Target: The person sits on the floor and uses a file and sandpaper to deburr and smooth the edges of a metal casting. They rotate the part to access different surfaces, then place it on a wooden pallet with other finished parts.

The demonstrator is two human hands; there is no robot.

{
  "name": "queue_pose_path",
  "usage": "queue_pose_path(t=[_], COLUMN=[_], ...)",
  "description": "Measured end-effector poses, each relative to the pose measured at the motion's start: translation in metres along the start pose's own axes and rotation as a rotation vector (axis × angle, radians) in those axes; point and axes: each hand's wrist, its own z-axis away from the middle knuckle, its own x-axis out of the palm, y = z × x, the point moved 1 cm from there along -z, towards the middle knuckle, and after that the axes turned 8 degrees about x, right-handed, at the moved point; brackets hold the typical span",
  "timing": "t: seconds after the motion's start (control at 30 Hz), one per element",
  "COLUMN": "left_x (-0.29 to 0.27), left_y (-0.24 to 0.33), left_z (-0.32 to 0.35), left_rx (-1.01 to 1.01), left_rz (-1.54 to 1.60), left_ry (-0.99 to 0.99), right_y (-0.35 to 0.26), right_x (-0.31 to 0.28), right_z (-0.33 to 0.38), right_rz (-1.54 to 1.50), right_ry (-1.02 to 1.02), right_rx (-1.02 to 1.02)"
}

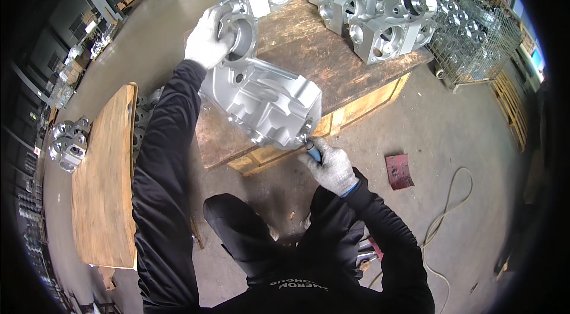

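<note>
A large silver metal casting [270, 100] with a round bore at its far end lies tilted on the wooden crate top [350, 85]. My gloved left hand [209, 39] grips the rim of that bore, its fingers curled over the edge. In my gloved right hand [334, 171] is a blue-handled hand tool [313, 151], closed between thumb and fingers. Its tip meets the casting's near right corner, and I cannot make out what shape the tip has.
More silver castings [380, 14] stand along the crate's far side. To the right is a wire mesh cage [475, 46] of metal parts. A wooden panel [107, 177] stands on the left. A red sheet [399, 172] and a cable [442, 216] lie on the floor.
</note>
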Motion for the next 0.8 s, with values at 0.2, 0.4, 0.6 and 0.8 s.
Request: queue_pose_path(t=[0.2, 0.4, 0.6, 0.8], left_x=[0.021, 0.023, 0.031, 0.031], left_y=[0.002, -0.002, -0.005, -0.003], left_z=[-0.005, -0.001, -0.002, -0.002], left_rx=[-0.058, 0.002, -0.018, -0.007], left_rz=[-0.001, 0.016, -0.055, -0.048], left_ry=[0.163, 0.195, 0.234, 0.253], right_y=[0.022, 0.039, 0.042, -0.006], right_x=[-0.02, -0.024, 0.016, 0.017], right_z=[-0.03, -0.059, -0.024, 0.001], right_rz=[0.422, 0.617, 0.295, 0.24], right_ry=[0.128, 0.109, 0.034, -0.153], right_rx=[-0.267, -0.312, -0.012, 0.062])
